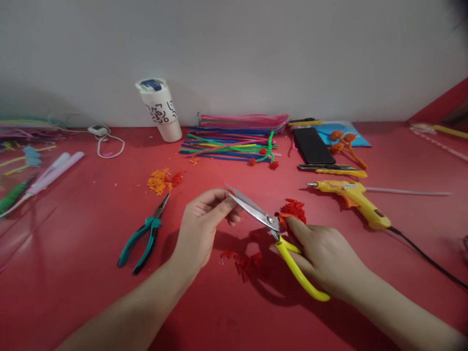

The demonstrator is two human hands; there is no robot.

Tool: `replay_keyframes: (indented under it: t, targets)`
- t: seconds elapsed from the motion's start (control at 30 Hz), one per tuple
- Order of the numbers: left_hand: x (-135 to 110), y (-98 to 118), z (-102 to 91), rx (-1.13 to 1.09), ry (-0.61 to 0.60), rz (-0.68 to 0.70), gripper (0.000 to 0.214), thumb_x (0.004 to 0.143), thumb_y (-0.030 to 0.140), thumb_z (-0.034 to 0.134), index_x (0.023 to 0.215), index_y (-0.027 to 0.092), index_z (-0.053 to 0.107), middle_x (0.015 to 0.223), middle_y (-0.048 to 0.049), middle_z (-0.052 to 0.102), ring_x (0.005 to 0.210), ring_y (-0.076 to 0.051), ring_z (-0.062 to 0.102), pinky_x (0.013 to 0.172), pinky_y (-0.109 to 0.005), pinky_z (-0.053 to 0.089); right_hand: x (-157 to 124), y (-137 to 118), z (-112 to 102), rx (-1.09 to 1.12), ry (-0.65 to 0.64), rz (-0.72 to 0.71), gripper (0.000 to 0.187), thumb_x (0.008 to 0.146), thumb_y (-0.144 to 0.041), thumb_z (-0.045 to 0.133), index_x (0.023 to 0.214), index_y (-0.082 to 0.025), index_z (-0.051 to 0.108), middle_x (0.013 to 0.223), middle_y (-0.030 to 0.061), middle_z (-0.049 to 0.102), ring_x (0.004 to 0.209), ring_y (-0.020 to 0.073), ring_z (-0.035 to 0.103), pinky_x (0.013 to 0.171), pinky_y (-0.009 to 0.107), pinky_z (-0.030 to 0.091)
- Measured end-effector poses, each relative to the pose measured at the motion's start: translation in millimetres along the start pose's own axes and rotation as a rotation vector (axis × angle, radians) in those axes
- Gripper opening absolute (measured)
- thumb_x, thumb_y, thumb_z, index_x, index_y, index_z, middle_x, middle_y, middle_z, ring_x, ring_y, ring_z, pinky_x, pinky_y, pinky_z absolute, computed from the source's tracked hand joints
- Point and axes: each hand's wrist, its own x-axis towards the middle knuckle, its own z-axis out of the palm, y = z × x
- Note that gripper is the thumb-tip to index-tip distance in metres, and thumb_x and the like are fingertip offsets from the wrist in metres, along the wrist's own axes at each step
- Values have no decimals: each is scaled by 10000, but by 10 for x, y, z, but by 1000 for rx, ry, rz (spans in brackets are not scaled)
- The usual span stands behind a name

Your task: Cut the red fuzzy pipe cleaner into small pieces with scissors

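A smooth red table (pixel 54 273) spreads beneath your hands, where the step under way appears to be fine snipping. Across its far side lies a bundle of pipe cleaners (pixel 226 141), slender, straight and seemingly fuzzy, in pink, blue, green and yellow. Nearer, your right hand (pixel 325 253) grasps a pair of scissors (pixel 256 213), its polished steel blades slightly parted and a curved yellow handle bowing out below your fingers. The next move looks to call for a small, controlled squeeze, with the pinching fingertips kept clear of the edges. To the right rests a hard yellow glue gun (pixel 360 197). Your left hand (pixel 204 219) pinches, thumb against forefinger, at the scissor tips. Left of it, pliers (pixel 155 223) lie with teal handles spread and dark, tapering jaws. Chunky, angular red offcuts (pixel 248 265) scatter below the scissors, and a denser red heap (pixel 294 209) sits just beyond your right hand. Loose orange crumbs (pixel 158 181) lie past the pliers. Smallest of all, a red piece (pixel 231 192) shows in your left fingers, right at the blade tips; whether metal touches it, you cannot tell from here.
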Motion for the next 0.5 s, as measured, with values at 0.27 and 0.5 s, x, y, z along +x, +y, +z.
replay_keyframes:
  t: [0.27,0.5]
  targets:
    - [-3,19,0,-16,-12,-14,42,730,168,598,724,161,639,584,24,608,495,-57,532,483,-160,427,-10,-4,14,-7,15,-11,345,835,-506,298,686,-212,399,455,3,512,392,151,477,421,243,190]
    - [11,12,-4,-27,-7,-13,35,722,170,606,725,161,640,594,29,608,500,-52,533,496,-161,424,-3,-12,5,3,4,28,388,818,-554,298,646,-220,394,435,-10,482,367,140,451,416,240,177]
